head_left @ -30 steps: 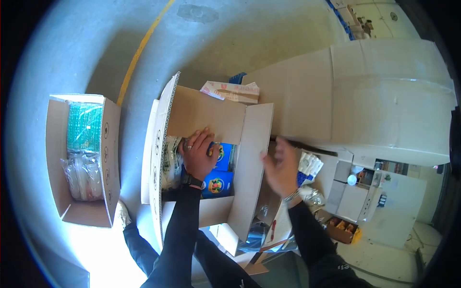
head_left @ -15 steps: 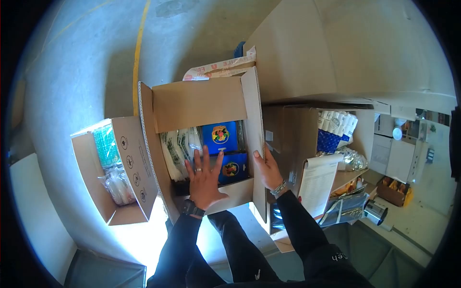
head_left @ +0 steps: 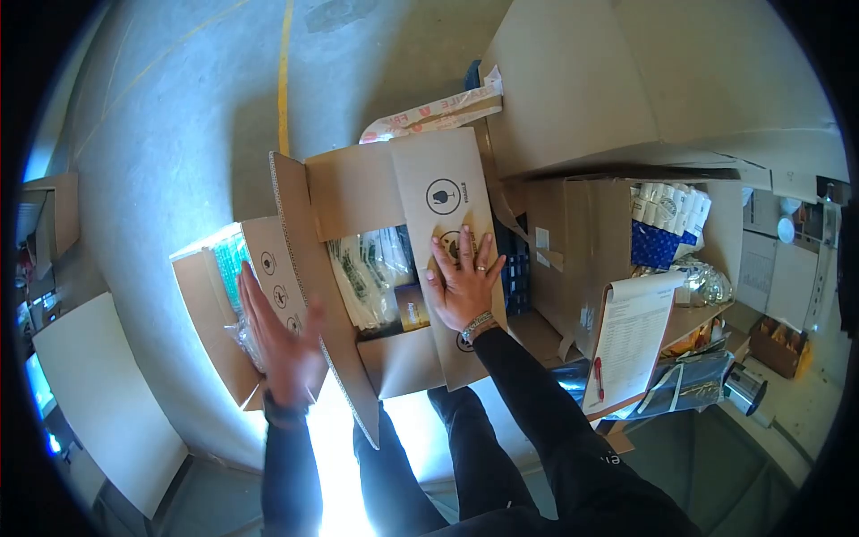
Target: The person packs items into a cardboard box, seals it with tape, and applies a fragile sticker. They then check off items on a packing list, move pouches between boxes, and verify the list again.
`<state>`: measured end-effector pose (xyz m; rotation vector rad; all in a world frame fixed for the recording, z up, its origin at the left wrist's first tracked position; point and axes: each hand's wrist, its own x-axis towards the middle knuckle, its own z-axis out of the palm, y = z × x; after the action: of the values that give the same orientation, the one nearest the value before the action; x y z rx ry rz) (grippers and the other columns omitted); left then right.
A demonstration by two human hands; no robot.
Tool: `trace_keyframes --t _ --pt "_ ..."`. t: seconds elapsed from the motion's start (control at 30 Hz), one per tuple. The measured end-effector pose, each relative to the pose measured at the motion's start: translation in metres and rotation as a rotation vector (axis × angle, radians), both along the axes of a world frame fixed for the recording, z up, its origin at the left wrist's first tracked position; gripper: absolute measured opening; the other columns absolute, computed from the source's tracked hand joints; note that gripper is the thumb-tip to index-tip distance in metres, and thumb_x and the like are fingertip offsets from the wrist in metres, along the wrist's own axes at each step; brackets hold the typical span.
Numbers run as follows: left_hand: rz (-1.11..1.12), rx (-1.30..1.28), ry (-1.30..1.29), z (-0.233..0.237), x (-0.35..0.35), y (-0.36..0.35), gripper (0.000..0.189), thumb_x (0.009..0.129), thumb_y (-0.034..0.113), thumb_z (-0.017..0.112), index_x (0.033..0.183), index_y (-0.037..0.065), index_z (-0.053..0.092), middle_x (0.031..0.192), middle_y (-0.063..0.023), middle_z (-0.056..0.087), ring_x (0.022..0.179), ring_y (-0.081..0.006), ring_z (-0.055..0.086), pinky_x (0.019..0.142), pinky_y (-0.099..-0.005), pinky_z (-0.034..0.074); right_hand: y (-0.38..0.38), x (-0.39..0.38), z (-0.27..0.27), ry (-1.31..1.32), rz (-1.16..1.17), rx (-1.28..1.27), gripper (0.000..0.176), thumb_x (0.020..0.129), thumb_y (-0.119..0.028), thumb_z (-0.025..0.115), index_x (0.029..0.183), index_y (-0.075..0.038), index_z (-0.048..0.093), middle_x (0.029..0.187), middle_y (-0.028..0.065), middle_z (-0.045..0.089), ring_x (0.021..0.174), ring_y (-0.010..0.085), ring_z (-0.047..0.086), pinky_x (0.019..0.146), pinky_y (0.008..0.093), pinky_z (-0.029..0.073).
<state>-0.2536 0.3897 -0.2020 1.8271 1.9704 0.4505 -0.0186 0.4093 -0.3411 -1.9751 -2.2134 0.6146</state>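
Observation:
In front of me stands a cardboard box [head_left: 351,194], with its right flap [head_left: 440,161] folded inward over part of the opening. On that flap, which bears fragile symbols, my right hand [head_left: 465,279] lies flat with fingers spread. My left hand [head_left: 279,336], slightly blurred, is raised with straight fingers beside the upright left flap [head_left: 311,259] and holds nothing. Inside the box, clear plastic packets [head_left: 369,273] with green print fill the left side. A dark blue package [head_left: 412,307] shows partly at the flap's edge; the rest is covered.
To the left is a smaller open box [head_left: 204,291] with green packs. A large carton [head_left: 559,242] on the right holds white rolls and a blue pack. A clipboard [head_left: 637,336] with paper and a red pen [head_left: 599,378] leans against it. Fragile-printed tape [head_left: 429,116] hangs behind.
My right hand has folded the right flap inward over the blue packages. My left hand has left the box's contents and moved left to the outer side of the left flap.

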Motion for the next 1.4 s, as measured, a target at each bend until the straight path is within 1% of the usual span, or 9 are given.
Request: trace_keyframes --t 0.1,0.13,0.33,0.6,0.7,0.87,0.93,1.2,1.4 --pt "0.111 -0.076 -0.526 -0.065 -0.022 0.040 0.102 0.091 0.057 0.055 0.156 -0.001 0.003 0.163 -0.0248 0.005 0.150 -0.0427 0.001 0.118 -0.0595 0.005 0.002 -0.003 0.001 -0.004 0.012 -0.005 0.054 0.097 -0.050 0.045 0.149 -0.039 0.040 0.164 0.0137 0.014 0.147 0.0523 0.002 0.105 0.0789 -0.001" --pt "-0.077 -0.201 -0.041 -0.078 -0.003 0.053 0.108 0.088 0.067 0.051 0.156 -0.001 0.001 0.163 -0.0241 -0.003 0.150 -0.0439 -0.005 0.116 -0.0617 0.002 -0.001 -0.003 0.002 -0.029 0.021 -0.013 0.054 0.097 -0.050 0.045 0.149 -0.039 0.040 0.164 0.0138 0.013 0.147 0.0524 0.002 0.105 0.0789 0.000" --pt "-0.238 0.097 0.097 -0.116 0.007 0.113 0.104 0.075 0.065 0.071 0.153 0.009 0.032 0.157 -0.0217 0.028 0.146 -0.0425 0.025 0.112 -0.0695 0.014 0.002 0.002 0.006 -0.020 0.026 -0.017 0.053 0.097 -0.049 0.046 0.149 -0.038 0.040 0.163 0.0152 0.015 0.146 0.0529 0.004 0.105 0.0787 0.002" --pt "-0.006 -0.268 0.290 -0.113 0.024 0.150 0.134 0.057 0.085 0.068 0.158 0.014 0.015 0.164 -0.0184 0.008 0.149 -0.0484 -0.004 0.103 -0.0815 0.005 0.032 0.010 0.028 -0.044 0.099 0.080 0.047 0.094 -0.043 0.055 0.140 -0.031 0.053 0.151 0.0174 0.037 0.139 0.0497 0.028 0.106 0.0718 0.019" --pt "-0.005 -0.258 0.240 -0.114 0.021 0.151 0.134 0.057 0.082 0.071 0.158 0.014 0.014 0.164 -0.0182 0.007 0.149 -0.0479 -0.006 0.103 -0.0811 0.006 0.103 0.018 0.026 0.335 0.014 0.337 0.033 0.093 -0.033 0.059 0.116 -0.010 0.065 0.113 0.0137 0.061 0.111 0.0346 0.055 0.096 0.0460 0.040" --pt "-0.016 -0.285 0.209 -0.117 0.017 0.150 0.134 0.057 0.078 0.075 0.158 0.014 0.014 0.165 -0.0177 0.004 0.149 -0.0472 -0.011 0.103 -0.0800 0.007 0.229 0.075 -0.077 0.722 -0.695 -0.364 0.045 0.095 -0.042 0.057 0.121 -0.006 0.061 0.114 0.0164 0.059 0.111 0.0352 0.055 0.095 0.0453 0.042" --pt "-0.022 -0.272 0.218 -0.122 0.017 0.150 0.134 0.057 0.077 0.075 0.158 0.014 0.014 0.165 -0.0180 0.004 0.148 -0.0477 -0.011 0.103 -0.0797 0.008 0.251 0.069 -0.097 1.311 -1.140 -0.629 0.062 0.095 -0.051 0.055 0.136 -0.005 0.049 0.133 0.0183 0.052 0.122 0.0344 0.050 0.097 0.0503 0.041" --pt "-0.019 -0.260 0.246 -0.136 0.015 0.148 0.132 0.056 0.077 0.074 0.158 0.016 0.016 0.165 -0.0180 0.004 0.149 -0.0460 -0.012 0.102 -0.0808 0.006 0.297 0.061 -0.161 1.700 -1.111 -0.565 0.079 0.093 -0.064 0.047 0.150 -0.013 0.031 0.156 0.0134 0.034 0.146 0.0334 0.024 0.115 0.0569 0.018" --pt "-0.016 -0.306 0.236 -0.133 0.015 0.149 0.133 0.056 0.075 0.076 0.158 0.016 0.014 0.165 -0.0179 0.001 0.148 -0.0469 -0.013 0.100 -0.0821 0.008 0.320 0.047 -0.123 1.772 -0.867 -0.402 0.046 0.092 -0.050 0.061 0.126 -0.019 0.057 0.132 0.0043 0.060 0.123 0.0229 0.051 0.105 0.0530 0.031"
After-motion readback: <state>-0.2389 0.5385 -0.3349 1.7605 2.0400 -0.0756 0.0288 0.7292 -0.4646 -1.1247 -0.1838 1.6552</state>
